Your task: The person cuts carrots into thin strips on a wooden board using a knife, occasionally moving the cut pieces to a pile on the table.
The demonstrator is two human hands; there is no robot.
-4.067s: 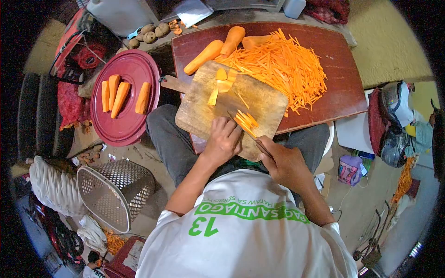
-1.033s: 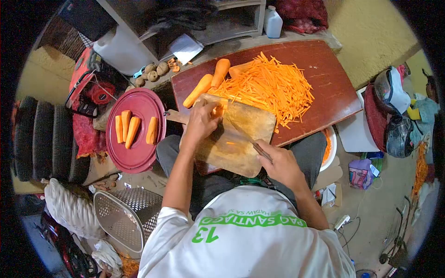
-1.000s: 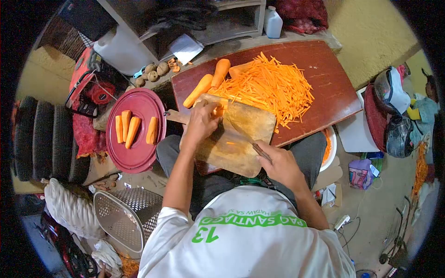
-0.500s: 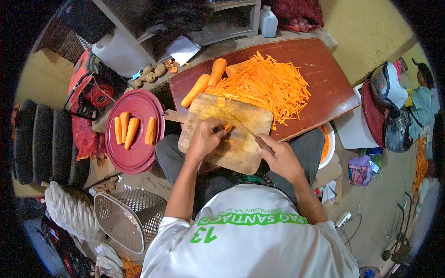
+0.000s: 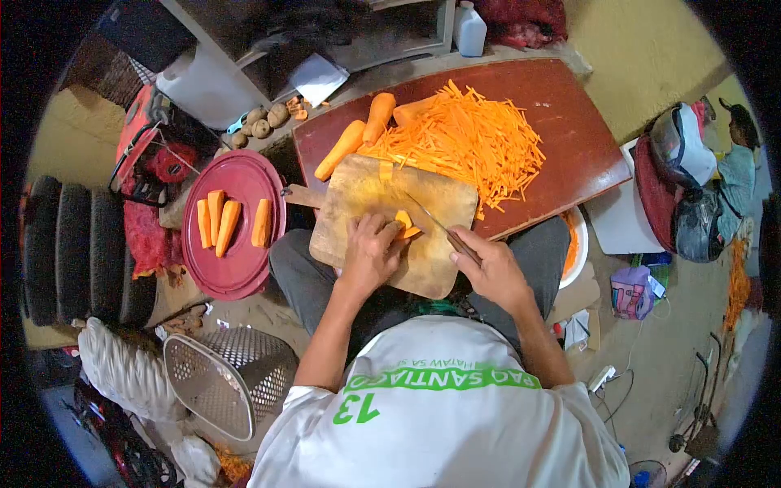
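Left hand [image 5: 371, 250] is apparently positioning carrot slices [image 5: 406, 225], pinch unclear — right hand [image 5: 495, 273] is gripping knife [image 5: 464, 247], fist closed — cutting would be needing blade clearance.

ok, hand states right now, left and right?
Left: fingers bent over orange carrot slices on the cutting board; hand, grip closure can't be told.
Right: hand closed around the knife handle.
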